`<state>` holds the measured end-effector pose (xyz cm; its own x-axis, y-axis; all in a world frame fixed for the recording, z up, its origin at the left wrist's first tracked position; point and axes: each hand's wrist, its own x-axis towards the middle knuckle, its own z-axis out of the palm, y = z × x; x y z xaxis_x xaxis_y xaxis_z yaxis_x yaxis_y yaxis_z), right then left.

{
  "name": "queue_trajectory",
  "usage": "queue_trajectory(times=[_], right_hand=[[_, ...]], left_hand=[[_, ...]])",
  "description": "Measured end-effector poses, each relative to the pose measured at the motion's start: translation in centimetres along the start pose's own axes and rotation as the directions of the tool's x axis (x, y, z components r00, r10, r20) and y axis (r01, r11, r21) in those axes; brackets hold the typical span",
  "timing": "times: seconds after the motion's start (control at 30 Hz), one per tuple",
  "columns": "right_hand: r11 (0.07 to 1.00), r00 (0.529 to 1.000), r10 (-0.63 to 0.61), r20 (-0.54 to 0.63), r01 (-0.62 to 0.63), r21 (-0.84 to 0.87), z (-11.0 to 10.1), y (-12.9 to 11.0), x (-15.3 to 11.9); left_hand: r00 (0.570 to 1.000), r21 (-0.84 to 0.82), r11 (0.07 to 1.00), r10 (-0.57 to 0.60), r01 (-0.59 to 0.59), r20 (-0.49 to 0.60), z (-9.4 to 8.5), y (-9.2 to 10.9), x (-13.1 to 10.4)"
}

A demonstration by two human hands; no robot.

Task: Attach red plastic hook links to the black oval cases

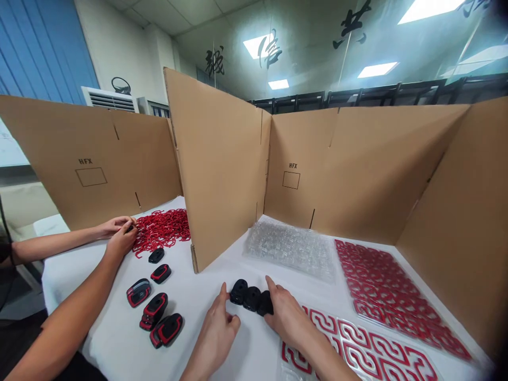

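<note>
Three black rounded plastic parts (252, 299) lie in a touching row on the white tablecloth, between my two hands. My left hand (216, 336) is at the row's left end, index finger extended against or very near the outer part and thumb apart. At the right end is my right hand (291, 317). Its index finger stretches past the far side of the last part, and its thumb lies by the near side; the hand partly covers that part. Neither hand visibly grips anything. Under my right forearm lies a clear sheet of red looped pieces (357, 354).
A clear plastic bag (289, 246) lies behind the row, with a second red-patterned sheet (397, 296) to its right. Cardboard panels (222, 174) divide the table. At left, another person's hands (121, 233) work by a red pile (164, 227) and several black-and-red parts (154, 309).
</note>
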<state>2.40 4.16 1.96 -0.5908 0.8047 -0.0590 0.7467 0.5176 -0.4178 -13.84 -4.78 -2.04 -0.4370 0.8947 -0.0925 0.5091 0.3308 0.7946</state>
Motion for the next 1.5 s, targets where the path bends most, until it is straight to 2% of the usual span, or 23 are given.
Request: queue_trajectory(times=[0.17,0.43,0.63,0.93,1.13,1.2,1.3,1.5], right_hand=[[1.0,1.0,-0.011,-0.005,0.011,-0.008,0.4,0.3,0.1],[1.0,0.999,-0.024,-0.022,0.024,0.009,0.8,0.6,0.5],[0.999,1.0,0.022,-0.011,-0.022,0.026,0.4,0.1,0.4],[1.0,0.999,0.025,-0.021,-0.025,-0.016,1.3,-0.9,1.1],[0.999,0.999,0.024,-0.022,-0.025,-0.023,1.1,-1.7,1.1],[1.0,0.999,0.021,-0.027,-0.022,-0.019,1.0,-1.7,1.0],[1.0,1.0,0.02,-0.022,-0.02,0.002,1.1,-1.5,0.9],[1.0,1.0,0.015,-0.014,-0.015,0.022,1.2,-1.2,1.3]], left_hand=[[1.0,0.051,0.999,-0.003,0.003,0.001,-0.2,-0.1,0.0],[1.0,-0.021,1.0,0.017,-0.017,0.003,0.3,-0.9,0.5],[1.0,-0.046,0.999,0.022,-0.021,0.021,0.4,-1.2,1.1],[1.0,0.022,1.0,0.017,-0.017,-0.014,-0.1,-1.0,1.2],[0.999,-0.025,1.0,0.003,-0.004,-0.041,-0.8,-0.6,1.3],[0.995,-0.042,0.999,0.03,-0.034,-0.093,-0.5,-1.1,1.0],[0.976,-0.041,0.989,0.133,-0.142,-0.171,0.8,-2.4,-0.1],[0.929,-0.016,0.939,0.338,-0.344,-0.154,3.7,-4.7,-2.6]])
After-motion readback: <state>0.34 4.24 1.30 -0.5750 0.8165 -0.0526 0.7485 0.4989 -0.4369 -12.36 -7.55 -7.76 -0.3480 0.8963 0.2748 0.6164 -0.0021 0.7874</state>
